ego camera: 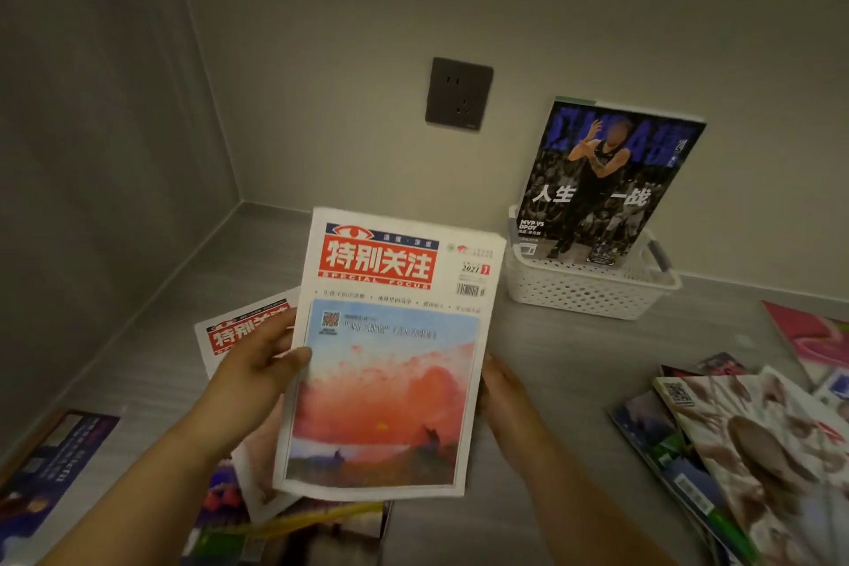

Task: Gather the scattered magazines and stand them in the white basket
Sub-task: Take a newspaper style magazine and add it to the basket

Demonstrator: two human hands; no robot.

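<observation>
Gripping the white-bordered magazine with red masthead and sunset cover [390, 358] by both long edges, the left hand [257, 363] lays its thumb over the front. The right hand [498, 391] clasps the opposite edge. The magazine is lifted at centre, its long axis running to 12 o'clock, masthead farthest. At 2 o'clock the white perforated plastic basket [588, 290] sits against the back wall, holding an upright dark basketball magazine [606, 179]. Bare grey tabletop [551, 358] lies between.

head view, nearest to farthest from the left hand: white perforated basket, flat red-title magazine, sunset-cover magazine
1. Sunset-cover magazine, gripped at its left edge by the left hand.
2. Flat red-title magazine, lying just behind that hand.
3. White perforated basket, far back on the right.
</observation>
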